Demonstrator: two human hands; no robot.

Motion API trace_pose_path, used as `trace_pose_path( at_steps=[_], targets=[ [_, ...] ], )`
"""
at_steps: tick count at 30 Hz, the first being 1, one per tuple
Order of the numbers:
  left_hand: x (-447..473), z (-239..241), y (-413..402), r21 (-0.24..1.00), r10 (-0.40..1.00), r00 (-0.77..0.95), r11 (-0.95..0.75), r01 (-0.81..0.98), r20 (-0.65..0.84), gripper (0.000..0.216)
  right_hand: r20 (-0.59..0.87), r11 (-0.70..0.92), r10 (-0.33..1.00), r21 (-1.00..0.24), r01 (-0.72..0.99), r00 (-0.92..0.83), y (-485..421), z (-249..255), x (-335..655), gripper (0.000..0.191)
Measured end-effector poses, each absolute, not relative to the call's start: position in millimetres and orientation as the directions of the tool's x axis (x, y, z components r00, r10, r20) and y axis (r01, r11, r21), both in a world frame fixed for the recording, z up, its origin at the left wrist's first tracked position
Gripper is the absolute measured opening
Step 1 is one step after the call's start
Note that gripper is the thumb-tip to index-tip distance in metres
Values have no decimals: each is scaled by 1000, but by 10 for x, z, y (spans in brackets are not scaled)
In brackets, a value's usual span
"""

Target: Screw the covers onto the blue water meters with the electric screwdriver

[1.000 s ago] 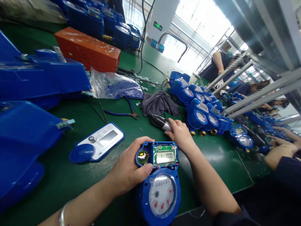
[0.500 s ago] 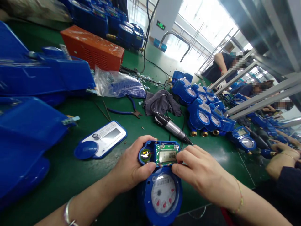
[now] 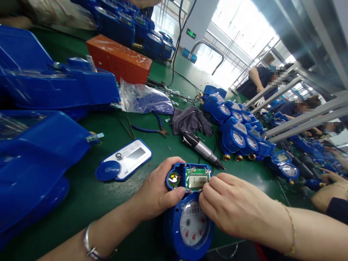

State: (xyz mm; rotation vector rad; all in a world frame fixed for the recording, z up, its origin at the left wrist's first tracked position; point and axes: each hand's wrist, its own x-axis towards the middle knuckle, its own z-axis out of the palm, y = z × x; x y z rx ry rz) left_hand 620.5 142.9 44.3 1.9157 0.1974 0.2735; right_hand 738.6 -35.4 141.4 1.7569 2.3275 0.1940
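Note:
A blue water meter (image 3: pixel 174 232) stands on the green bench in front of me, its round dial facing up. Its upper housing is uncovered and shows a green circuit board with a lit display (image 3: pixel 197 181) and a round compartment with wires at the left. My left hand (image 3: pixel 163 188) is closed around the left side of this housing, thumb on its lower edge. At the housing's right edge, my right hand (image 3: pixel 231 206) has its fingers pinched together, partly covering the display's right end; what they hold is hidden. A white-and-blue meter cover (image 3: pixel 130 159) lies left of my left hand.
An electric screwdriver (image 3: pixel 201 148) lies beyond the meter, beside a grey cloth (image 3: pixel 191 121) and blue-handled cutters (image 3: pixel 149 128). Blue meters (image 3: pixel 235 139) stand grouped at the right. Large blue bins (image 3: pixel 40 156) and an orange box (image 3: pixel 119 59) occupy the left. Co-workers sit at the far right.
The view has shifted slightly, moving the scene rightward. My right hand's fingers have curled closer together at the display's right edge. My left hand keeps its hold on the water meter.

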Motion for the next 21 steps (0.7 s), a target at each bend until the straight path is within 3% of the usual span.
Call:
trace_pose_path(
  at_steps=[6,12,17,21],
  targets=[
    [6206,454,1432,935,273,957,-354,2,101,56,-152,354,935,329,875,-321,-355,1455,7338,15],
    [6206,438,1440,935,258,960,-354,-11,109,55,-155,360,933,349,865,-325,-334,1405,7292,17],
    [6208,439,1439,937,257,959,-348,-25,120,55,-59,313,948,337,888,-312,-393,1488,7308,19],
    [6206,431,1433,931,259,957,-365,-28,130,53,102,128,983,212,969,-153,-240,1588,7586,20]
  ],
)
